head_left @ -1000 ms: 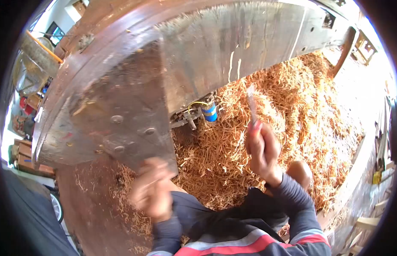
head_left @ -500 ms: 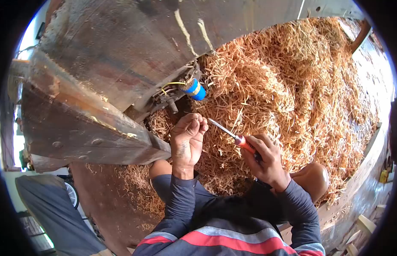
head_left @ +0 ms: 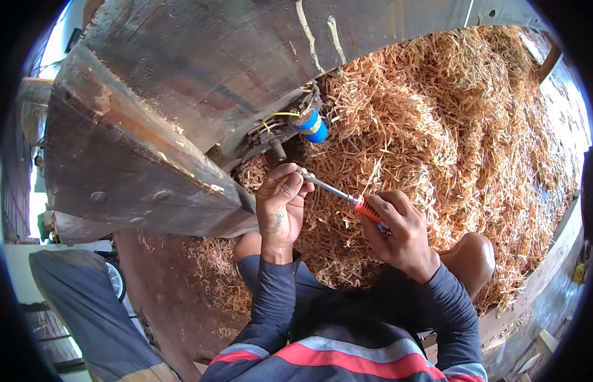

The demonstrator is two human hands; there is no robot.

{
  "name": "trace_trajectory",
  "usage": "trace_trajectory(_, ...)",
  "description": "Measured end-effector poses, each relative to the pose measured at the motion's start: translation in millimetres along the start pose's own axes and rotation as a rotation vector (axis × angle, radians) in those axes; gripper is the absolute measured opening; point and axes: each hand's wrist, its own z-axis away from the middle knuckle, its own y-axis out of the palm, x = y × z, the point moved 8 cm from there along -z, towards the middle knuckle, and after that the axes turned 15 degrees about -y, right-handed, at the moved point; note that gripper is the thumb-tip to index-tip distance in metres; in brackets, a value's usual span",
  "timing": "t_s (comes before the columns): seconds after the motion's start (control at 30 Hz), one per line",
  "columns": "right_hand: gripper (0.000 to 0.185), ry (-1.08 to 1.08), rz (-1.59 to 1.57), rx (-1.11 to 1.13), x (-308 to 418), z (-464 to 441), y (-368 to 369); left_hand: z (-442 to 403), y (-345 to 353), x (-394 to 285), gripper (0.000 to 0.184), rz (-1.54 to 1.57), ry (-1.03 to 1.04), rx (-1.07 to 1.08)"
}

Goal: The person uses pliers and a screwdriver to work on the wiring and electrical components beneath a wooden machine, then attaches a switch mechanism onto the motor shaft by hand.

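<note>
My right hand [head_left: 403, 234] is closed around the orange handle of a screwdriver [head_left: 363, 207], its metal shaft pointing up and to the left. The screwdriver's tip meets the fingertips of my left hand [head_left: 280, 207]. Those fingers are pinched, palm side showing, and whatever small thing they may hold is too small to make out. Just above my left hand, a blue cylindrical part [head_left: 313, 126] with a yellow wire [head_left: 277, 115] and a metal fitting [head_left: 277, 150] sit under the edge of a large metal body.
Large rusty metal panels [head_left: 182, 76] fill the upper left, with an angled beam [head_left: 143, 165] below. Wood shavings [head_left: 430, 127] are heaped in front and to the right. Another person's trouser leg [head_left: 86, 312] is at the lower left. A wooden board [head_left: 545, 267] edges the right side.
The screwdriver's tip has moved left to meet my left fingertips; before, a small gap lay between them. The surroundings have shifted slightly right in view.
</note>
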Motion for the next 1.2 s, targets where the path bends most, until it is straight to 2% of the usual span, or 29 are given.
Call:
trace_trajectory(0.2,0.034,-0.039,0.041,-0.040,0,2,-5,-1,-2,-5,0.023,-0.145,0.012,0.007)
trace_trajectory(0.27,0.034,0.123,-0.300,-0.010,-15,10,5,-1,-3,-7,0.023,-0.179,0.012,0.040)
trace_trajectory(0.3,0.034,0.141,-0.322,-0.011,-18,13,8,-2,-2,-8,0.023,-0.199,0.001,0.054)
trace_trajectory(0.4,0.034,0.211,-0.335,0.014,-24,19,17,-5,2,-7,0.021,-0.178,-0.031,0.044)
trace_trajectory(0.77,0.033,0.161,-0.354,-0.072,-21,18,24,-10,6,-9,0.021,-0.097,-0.052,0.220)
trace_trajectory(1.2,0.032,0.170,-0.377,-0.092,-23,19,25,-14,10,-12,0.025,-0.091,-0.078,0.270)
